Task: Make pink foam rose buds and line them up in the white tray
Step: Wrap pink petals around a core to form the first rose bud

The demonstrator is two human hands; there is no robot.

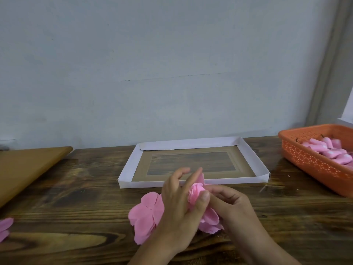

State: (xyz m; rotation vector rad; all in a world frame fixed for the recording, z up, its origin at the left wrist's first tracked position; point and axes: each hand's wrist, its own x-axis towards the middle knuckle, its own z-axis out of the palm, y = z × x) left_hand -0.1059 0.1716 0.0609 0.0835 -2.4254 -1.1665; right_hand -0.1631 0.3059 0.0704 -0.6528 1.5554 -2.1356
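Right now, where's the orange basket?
In the head view, the orange basket sits at the table's far right edge, right of the white tray, holding pink foam pieces.

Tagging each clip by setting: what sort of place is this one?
Probably a small craft or handwork bench: a dark wooden table against a plain wall, an orange basket of pink foam pieces, and a white tray holding no buds.

No text, label, brand or number can be read anywhere. The tray (193, 144) and basket (313, 161) carry no print.
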